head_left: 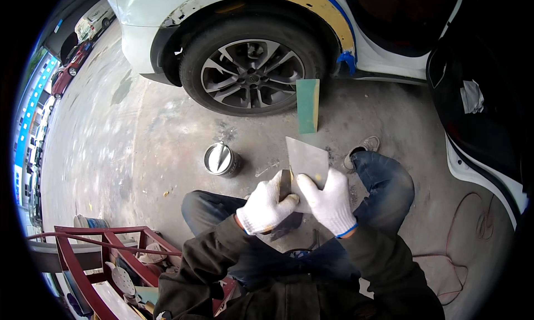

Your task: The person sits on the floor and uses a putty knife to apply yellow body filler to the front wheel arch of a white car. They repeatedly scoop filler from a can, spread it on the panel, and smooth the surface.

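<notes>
Where the grips meet, mid-frame: white-gloved left hand [270,205] clasps a dark, narrow, flat strip [285,185]; white-gloved right hand [328,202] pinches a pale-grey, slant-topped, flat plate [307,158].
Step in hand: probably working the 2 pieces together; the next move calls for steady grips.
Round, silver-topped can [221,160]: left of centre, contents indistinct.
Red metal rack [78,270], lower left: holds, among other things, a pale perforated disc [123,280].

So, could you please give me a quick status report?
Left grip closed on dark strip. Right grip pinching pale plate. Nothing visibly in the way; tin stands apart.
</notes>
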A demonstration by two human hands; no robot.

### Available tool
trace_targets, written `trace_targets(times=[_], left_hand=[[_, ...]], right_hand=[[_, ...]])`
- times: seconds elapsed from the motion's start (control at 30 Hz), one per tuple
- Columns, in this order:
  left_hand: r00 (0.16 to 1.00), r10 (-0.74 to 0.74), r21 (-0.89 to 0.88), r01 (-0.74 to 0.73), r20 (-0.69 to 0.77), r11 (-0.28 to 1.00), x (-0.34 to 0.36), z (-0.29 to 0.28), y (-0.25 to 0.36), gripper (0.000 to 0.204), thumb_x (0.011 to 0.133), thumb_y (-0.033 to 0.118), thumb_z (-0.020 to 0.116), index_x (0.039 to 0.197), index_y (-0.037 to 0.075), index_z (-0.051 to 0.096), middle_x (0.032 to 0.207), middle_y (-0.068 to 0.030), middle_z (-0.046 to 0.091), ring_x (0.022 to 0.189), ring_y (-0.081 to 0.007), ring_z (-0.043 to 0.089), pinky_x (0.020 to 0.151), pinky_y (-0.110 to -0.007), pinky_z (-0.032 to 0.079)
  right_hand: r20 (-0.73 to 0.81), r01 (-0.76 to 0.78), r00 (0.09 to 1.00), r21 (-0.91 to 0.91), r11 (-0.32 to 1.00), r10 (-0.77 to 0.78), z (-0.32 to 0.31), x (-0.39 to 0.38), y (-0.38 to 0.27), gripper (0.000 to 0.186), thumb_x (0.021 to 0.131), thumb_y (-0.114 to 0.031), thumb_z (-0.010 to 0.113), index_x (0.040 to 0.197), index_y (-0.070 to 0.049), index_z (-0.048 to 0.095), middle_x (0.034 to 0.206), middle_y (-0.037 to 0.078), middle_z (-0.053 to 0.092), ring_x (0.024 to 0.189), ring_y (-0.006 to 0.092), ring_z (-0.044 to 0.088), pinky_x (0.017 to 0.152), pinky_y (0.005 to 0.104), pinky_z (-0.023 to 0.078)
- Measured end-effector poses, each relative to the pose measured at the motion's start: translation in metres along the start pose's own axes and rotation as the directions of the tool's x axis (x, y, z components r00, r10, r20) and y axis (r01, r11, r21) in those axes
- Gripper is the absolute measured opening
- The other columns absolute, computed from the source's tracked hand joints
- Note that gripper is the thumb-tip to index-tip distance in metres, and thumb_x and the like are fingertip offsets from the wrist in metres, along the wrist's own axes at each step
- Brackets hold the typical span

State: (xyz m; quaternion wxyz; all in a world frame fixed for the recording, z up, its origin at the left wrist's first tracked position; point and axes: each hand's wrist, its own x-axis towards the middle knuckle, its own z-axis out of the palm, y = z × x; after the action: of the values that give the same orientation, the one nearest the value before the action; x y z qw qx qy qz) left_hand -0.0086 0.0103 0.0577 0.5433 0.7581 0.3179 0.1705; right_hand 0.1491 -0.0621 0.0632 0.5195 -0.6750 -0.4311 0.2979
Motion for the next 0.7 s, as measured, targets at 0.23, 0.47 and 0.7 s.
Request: trace_targets(times=[0.23, 0.47, 0.7], left_hand=[[0.974, -0.057, -0.11, 0.083, 0.219, 0.99, 0.006, -0.001, -0.027, 0.045, 0.084, 0.016, 0.068, 0.12, -0.004, 0.052, 0.094, -0.0211, 0.069, 0.09, -0.0272, 0.068, 0.081, -0.036, 0.052], [0.986, -0.151, -0.616, 0.161, 0.068, 0.771, 0.0, 0.018, -0.017, 0.041, 0.092, 0.009, 0.067, 0.128, 0.0, 0.051, 0.109, -0.0007, 0.062, 0.099, -0.009, 0.056, 0.089, -0.027, 0.048], [0.949, -0.255, -0.641, 0.08, -0.185, 0.763, 0.0, 0.023, -0.022, 0.032, 0.093, 0.012, 0.068, 0.121, 0.002, 0.056, 0.11, -0.0041, 0.065, 0.096, -0.0133, 0.062, 0.086, -0.028, 0.05]], right_hand=[[0.3, 0.059, 0.952, -0.008, 0.998, -0.054, -0.011, 0.015, 0.013, 0.026, 0.085, -0.019, 0.07, 0.096, 0.005, 0.067, 0.078, 0.018, 0.07, 0.067, 0.0281, 0.07, 0.061, 0.0384, 0.054], [0.114, 0.022, 0.993, 0.195, 0.981, -0.045, -0.022, 0.041, 0.035, 0.031, 0.086, -0.019, 0.071, 0.105, 0.005, 0.068, 0.09, 0.014, 0.074, 0.08, 0.0159, 0.07, 0.071, 0.0318, 0.054], [0.152, -0.344, 0.936, 0.573, 0.744, 0.316, -0.008, 0.03, 0.019, 0.026, 0.088, -0.013, 0.07, 0.104, 0.008, 0.068, 0.09, 0.012, 0.073, 0.078, 0.0141, 0.068, 0.067, 0.0295, 0.054]])
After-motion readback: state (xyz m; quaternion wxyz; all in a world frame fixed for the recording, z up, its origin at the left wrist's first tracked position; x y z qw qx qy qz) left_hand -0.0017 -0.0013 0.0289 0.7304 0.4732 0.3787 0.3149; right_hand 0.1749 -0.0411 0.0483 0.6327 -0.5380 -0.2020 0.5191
